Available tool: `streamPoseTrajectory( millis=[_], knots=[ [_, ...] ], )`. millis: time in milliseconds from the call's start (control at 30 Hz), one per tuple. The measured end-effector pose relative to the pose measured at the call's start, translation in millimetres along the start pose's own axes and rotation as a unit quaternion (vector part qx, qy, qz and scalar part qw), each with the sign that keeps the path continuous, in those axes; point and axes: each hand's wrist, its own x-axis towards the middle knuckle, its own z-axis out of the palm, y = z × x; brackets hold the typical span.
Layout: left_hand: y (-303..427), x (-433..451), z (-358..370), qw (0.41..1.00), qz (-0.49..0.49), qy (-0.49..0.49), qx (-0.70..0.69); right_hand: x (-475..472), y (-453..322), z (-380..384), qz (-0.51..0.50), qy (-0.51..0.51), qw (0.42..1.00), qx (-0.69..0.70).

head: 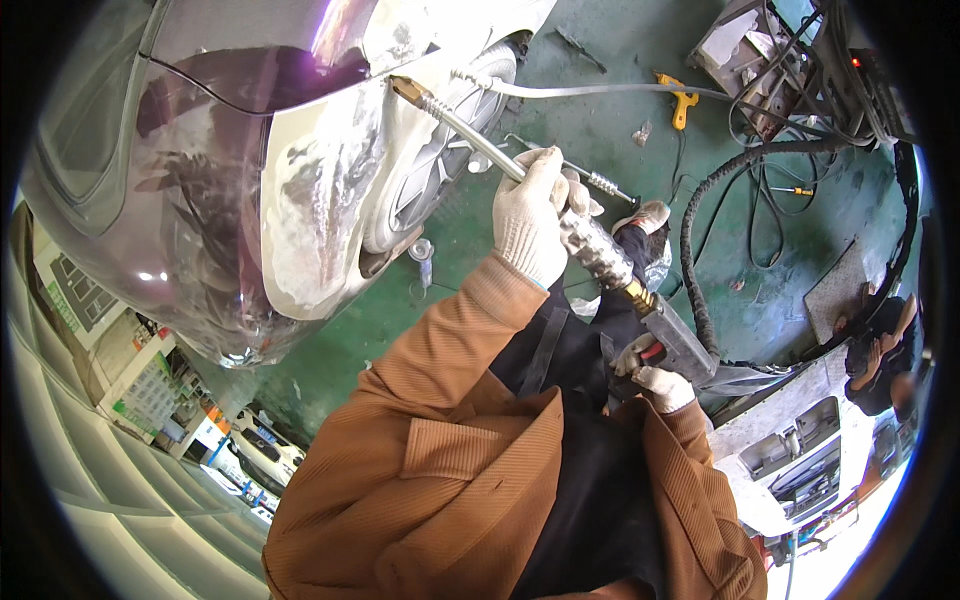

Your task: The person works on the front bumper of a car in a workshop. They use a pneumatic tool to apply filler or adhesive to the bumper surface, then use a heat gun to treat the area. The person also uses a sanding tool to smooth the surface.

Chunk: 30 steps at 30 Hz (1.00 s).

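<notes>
My left hand [529, 210], in a white knit glove, grips the steel shaft [484, 146] of a stud-welder dent puller [600, 251]. The brass-coloured tip [411, 90] meets the car body near the panel seam above the rear wheel. Behind the left hand is the puller's ridged metal grip section. My right hand [664, 386], gloved too, is closed around the grey pistol-type gun body [679, 341] with a red trigger, close to my waist. Before me is a purple car, its quarter panel [322, 202] sanded to patchy filler and bare metal.
A grey cable [592, 91] runs to the wheel arch. A black sleeved cable [694, 225] loops from the gun. On the green floor lie a yellow glue gun [681, 97], a hooked rod tool [604, 184] and a clear bottle [422, 259]. Another person [885, 352] is at right.
</notes>
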Motion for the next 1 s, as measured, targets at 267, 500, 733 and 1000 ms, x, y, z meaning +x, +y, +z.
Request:
streamPoseTrajectory(
  millis=[267, 500, 733, 1000],
  knots=[
    [3, 3, 7, 0.995, -0.082, 0.056, 0.003, -1, -2, 1, 0.004, 0.005, 1.000, 0.018],
    [0, 23, -25, 0.907, -0.075, -0.378, -0.170, 28, -33, -11, -0.357, 0.077, 0.783, -0.504],
    [-31, 17, -33, 0.973, 0.045, 0.028, 0.225, 20, 18, -23, 0.080, -0.108, 0.920, 0.368],
    [-22, 20, -48, 0.994, -0.040, -0.104, -0.011, 13, 26, -13, 0.016, -0.035, 0.987, 0.155]
  ],
)
